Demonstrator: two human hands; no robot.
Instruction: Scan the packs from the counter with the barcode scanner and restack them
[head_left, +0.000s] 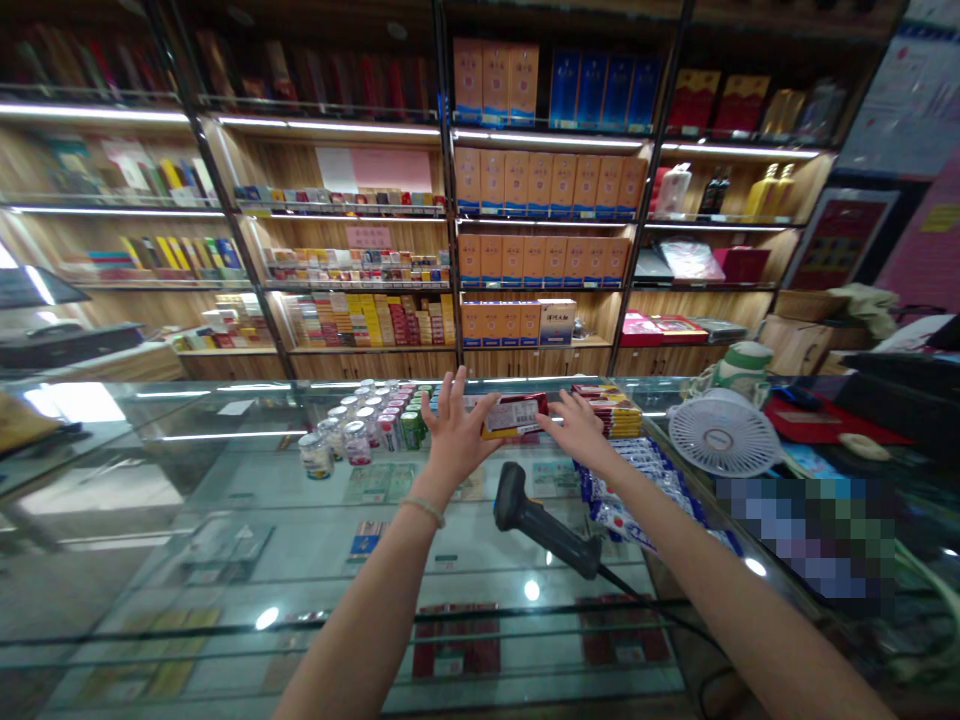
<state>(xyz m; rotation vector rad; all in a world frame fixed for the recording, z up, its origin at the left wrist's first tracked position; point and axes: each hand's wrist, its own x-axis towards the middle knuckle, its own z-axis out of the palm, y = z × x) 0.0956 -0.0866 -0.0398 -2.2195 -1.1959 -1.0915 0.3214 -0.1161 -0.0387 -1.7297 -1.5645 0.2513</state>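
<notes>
My left hand (454,440) pinches the left end of a red and yellow snack packet (517,414) between thumb and index finger, its other fingers raised and spread. At the packet's right end, my right hand (579,432) grips with thumb and fingertips. A white printed label faces me, and the packet is held just above the glass counter (300,550). A dark handheld barcode scanner (544,525) lies below it, between my forearms. Beyond my right hand are stacked red and yellow packets (619,412). Blue and white packets (637,480) lie partly under my right forearm.
Several jars and cans (356,440) stand in rows left of my left hand. A white fan (724,438) and a green-and-white container (746,365) are at the right. The scanner's cable (637,590) runs toward the lower right. Stocked shelves (544,225) rise behind the counter.
</notes>
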